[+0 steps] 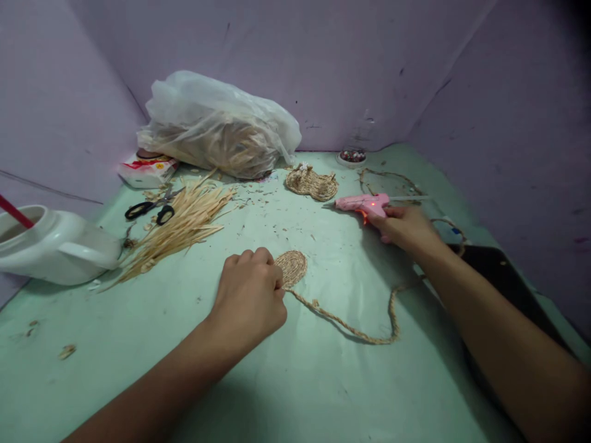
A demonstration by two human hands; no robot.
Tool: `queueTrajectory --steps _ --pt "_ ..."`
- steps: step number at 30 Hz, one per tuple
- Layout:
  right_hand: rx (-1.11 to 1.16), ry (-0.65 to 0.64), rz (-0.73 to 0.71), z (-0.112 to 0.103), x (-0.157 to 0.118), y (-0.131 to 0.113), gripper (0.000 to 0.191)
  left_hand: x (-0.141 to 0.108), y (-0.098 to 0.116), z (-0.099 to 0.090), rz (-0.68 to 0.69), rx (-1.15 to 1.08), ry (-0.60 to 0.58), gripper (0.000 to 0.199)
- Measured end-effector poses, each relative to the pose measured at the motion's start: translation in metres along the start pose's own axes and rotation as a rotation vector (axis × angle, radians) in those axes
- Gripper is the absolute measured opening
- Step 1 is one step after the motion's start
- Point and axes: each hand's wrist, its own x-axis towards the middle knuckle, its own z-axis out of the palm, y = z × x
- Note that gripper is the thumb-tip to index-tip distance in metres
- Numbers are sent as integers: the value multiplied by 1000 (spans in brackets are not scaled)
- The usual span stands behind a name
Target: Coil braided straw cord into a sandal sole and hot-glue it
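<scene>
My left hand (253, 289) is closed on the left edge of a round coil of braided fibre (293, 268). From the coil's lower edge a braided rope (341, 321) runs right over the table, curving up toward my right forearm. My right hand (409, 229) is wrapped round the handle of a pink glue gun (364, 203), whose nozzle points left and whose small light glows red. A clear glue stick juts from its back. Just left of the nozzle lies a finished-looking woven piece (312, 183) of the same fibre.
Dry fibre strips (184, 221) and black-handled scissors (150, 210) lie at the left, near a white pitcher (69, 246). Behind are a plastic bag (221, 129), a small box (148, 172) and a container of beads (352, 157). A dark flat object (503, 295) lies under my right forearm.
</scene>
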Motion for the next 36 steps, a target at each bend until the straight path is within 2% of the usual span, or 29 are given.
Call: queueTrajectory --steps 1,2,3,4,5,6,7,8,9,12,19,27,36 --pt "-78 25 -11 -4 -6 -4 21 0 0 0 -2 1 -1 15" --pt "-234 101 -77 -7 -16 -10 22 0 0 0 -4 2 -3 15" --pt "-289 166 -124 -10 -28 -16 25 0 0 0 -4 2 -5 15" --pt "-296 222 -167 -11 -43 -24 28 0 0 -1 -2 1 -5 15" --pt "-246 276 -279 -11 -60 -32 24 0 0 -1 4 -2 -6 15" --pt "-165 186 -423 -9 -78 -39 20 -1 0 -1 9 -4 -6 15" --pt "-126 13 -526 -5 -96 -45 20 -1 1 -1 12 -6 -6 16" --pt "-158 -119 -575 0 -112 -50 21 -1 1 -2 11 -5 -8 15" --pt "-223 -199 -614 5 -127 -53 19 -1 1 -2 7 -4 -9 15" --pt "-382 -229 -654 22 -150 -55 14 -1 2 -3 -1 3 -10 14" --pt "-438 -225 -651 36 -139 -46 15 -1 2 -4 8 10 -21 16" --pt "-290 -205 -700 39 -131 -40 13 -1 3 -4 0 22 -42 16" --pt "-144 -206 -626 43 -126 -42 9 -1 3 -4 8 37 -44 17"
